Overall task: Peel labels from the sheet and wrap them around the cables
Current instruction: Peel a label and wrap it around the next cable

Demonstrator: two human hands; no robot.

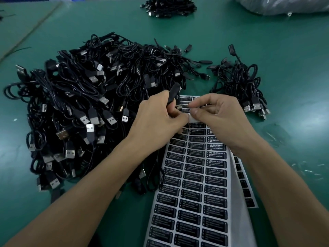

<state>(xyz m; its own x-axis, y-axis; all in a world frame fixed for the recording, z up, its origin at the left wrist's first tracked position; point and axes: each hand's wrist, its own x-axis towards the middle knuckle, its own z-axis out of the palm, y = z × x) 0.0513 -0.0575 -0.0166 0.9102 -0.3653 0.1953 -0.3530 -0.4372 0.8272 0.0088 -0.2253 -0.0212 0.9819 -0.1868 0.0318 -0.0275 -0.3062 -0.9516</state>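
Note:
A white sheet (pixel 194 198) of black "LED CONTROLLER" labels lies in front of me on the green table, its upper part under my hands. My left hand (pixel 156 116) grips a black cable controller piece (pixel 172 95) that sticks up between its fingers. My right hand (pixel 219 114) pinches a small label (pixel 191 116) at the sheet's upper part, thumb and forefinger close to my left fingertips. The two hands touch over the sheet. A big heap of black USB cables (pixel 85 104) lies to the left.
A smaller bunch of cables (pixel 245 86) lies at the right of the sheet. Another cable pile (pixel 169 6) sits at the far edge, and a clear plastic bag (pixel 288 4) at the top right. A second label sheet (pixel 245 184) peeks out underneath.

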